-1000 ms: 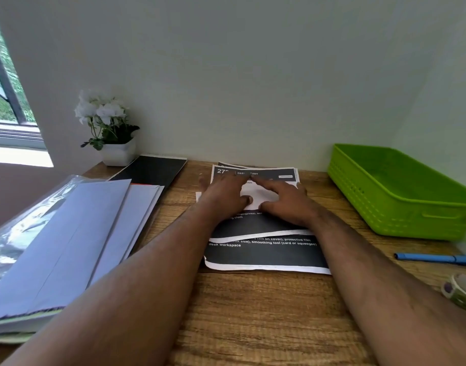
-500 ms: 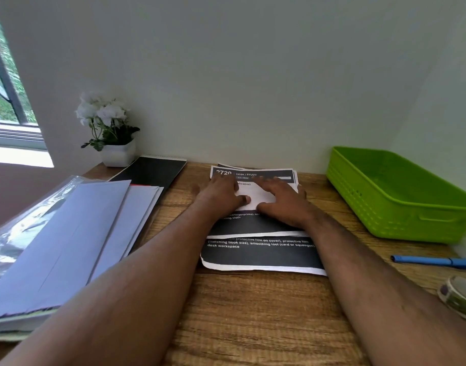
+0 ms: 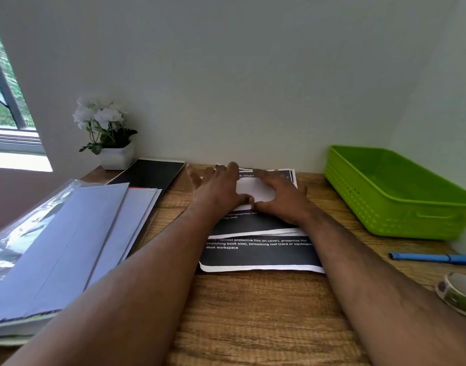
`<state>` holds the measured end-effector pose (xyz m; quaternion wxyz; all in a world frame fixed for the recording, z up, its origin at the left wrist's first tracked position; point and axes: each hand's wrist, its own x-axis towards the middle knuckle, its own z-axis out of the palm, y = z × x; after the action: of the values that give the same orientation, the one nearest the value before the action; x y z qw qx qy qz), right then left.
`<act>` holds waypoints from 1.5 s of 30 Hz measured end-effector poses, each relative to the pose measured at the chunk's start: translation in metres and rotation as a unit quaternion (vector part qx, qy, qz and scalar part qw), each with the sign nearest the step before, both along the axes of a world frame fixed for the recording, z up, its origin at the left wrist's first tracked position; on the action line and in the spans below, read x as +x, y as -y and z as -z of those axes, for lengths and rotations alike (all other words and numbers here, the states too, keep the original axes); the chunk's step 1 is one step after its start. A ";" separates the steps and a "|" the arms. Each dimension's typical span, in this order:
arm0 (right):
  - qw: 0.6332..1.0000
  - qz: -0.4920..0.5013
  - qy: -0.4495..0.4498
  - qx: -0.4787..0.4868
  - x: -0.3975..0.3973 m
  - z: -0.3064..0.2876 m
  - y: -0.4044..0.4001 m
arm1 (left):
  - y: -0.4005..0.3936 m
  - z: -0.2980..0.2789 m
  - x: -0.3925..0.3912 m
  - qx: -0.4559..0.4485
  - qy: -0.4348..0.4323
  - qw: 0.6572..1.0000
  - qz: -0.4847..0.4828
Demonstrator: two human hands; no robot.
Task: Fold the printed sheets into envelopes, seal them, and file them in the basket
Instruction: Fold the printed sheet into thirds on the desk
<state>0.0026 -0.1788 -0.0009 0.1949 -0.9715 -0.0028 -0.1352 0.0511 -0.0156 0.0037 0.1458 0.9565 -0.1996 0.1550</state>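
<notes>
Both hands, left and right, flat, fingers spread, grasping nothing, press the printed sheets, whose long axis runs toward the wall

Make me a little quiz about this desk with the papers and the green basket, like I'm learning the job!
1. True or false: the green basket already has envelopes in it.
2. Which thing lies nearest the blue pen?
A. the flower pot
B. the tape roll
C. the black notebook
3. Fill in: both hands rest on the ____.

Key
1. False: the part of its inside that shows has nothing in it.
2. B: the roll lies just in front of the pen, on the person's right.
3. Printed sheets: the left hand and right hand lie flat on the far part of the pile, fingers spread.
</notes>
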 end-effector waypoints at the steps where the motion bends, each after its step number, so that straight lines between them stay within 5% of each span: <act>1: 1.000 0.003 0.020 -0.015 0.001 0.000 0.001 | 0.001 -0.002 -0.004 -0.018 0.036 0.999 0.017; 8: 0.968 0.033 0.223 -0.113 0.004 0.001 0.005 | 0.003 -0.007 -0.014 0.034 0.148 0.988 0.031; 14: 0.995 0.024 -0.009 -0.093 0.004 0.003 0.003 | 0.006 -0.003 -0.016 0.077 -0.041 0.996 0.018; 19: 0.996 0.000 -0.080 -0.033 0.001 0.004 0.008 | 0.006 -0.005 -0.019 0.087 -0.119 0.989 0.019; 25: 0.993 -0.017 -0.111 -0.027 0.004 0.006 0.012 | 0.007 -0.005 -0.025 0.152 -0.111 0.982 0.023; 29: 0.991 -0.004 -0.132 -0.028 0.004 0.004 0.011 | 0.010 -0.002 -0.019 0.104 -0.196 0.974 0.043; 35: 0.975 0.012 -0.109 -0.192 0.004 0.003 -0.001 | 0.012 0.004 -0.019 0.028 -0.208 0.977 0.033; 45: 0.989 0.000 -0.080 -0.123 0.005 0.006 -0.030 | 0.021 0.015 -0.013 0.054 -0.213 0.975 0.021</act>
<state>0.0079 -0.1491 -0.0066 0.0740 -0.9957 -0.0038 -0.0553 0.0383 -0.0366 -0.0118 0.1366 0.9696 -0.1919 -0.0664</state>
